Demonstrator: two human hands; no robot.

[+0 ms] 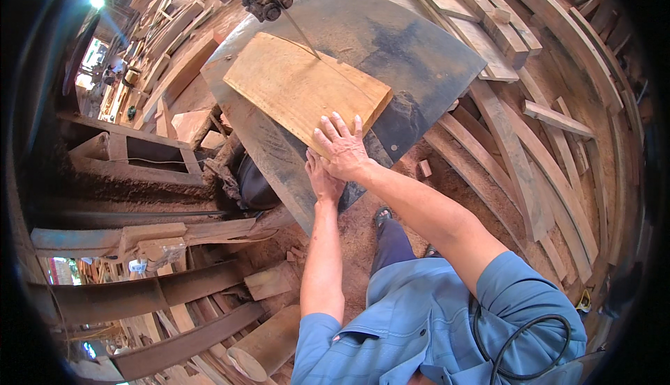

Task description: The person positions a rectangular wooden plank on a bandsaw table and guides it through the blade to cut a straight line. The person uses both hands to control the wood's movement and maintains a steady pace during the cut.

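A thick light-brown wooden board (300, 85) lies flat on the grey metal saw table (412, 43). The thin blade of a band saw (300, 33) comes down from the blade guide (269, 3) and meets the board at its far edge. A faint line runs across the wood from the blade toward the right corner. My right hand (342, 148) lies with spread fingers on the board's near end. Just below it, my left hand (324, 177) rests its outstretched fingers against the near edge, partly covered by the right hand.
Long wooden planks (481, 22) are piled beyond the table and down its right side. Sawdust covers the floor (359, 266). Left of the table are a dark rounded machine part (257, 183) and a wooden frame (146, 151). A log (265, 343) lies at lower left.
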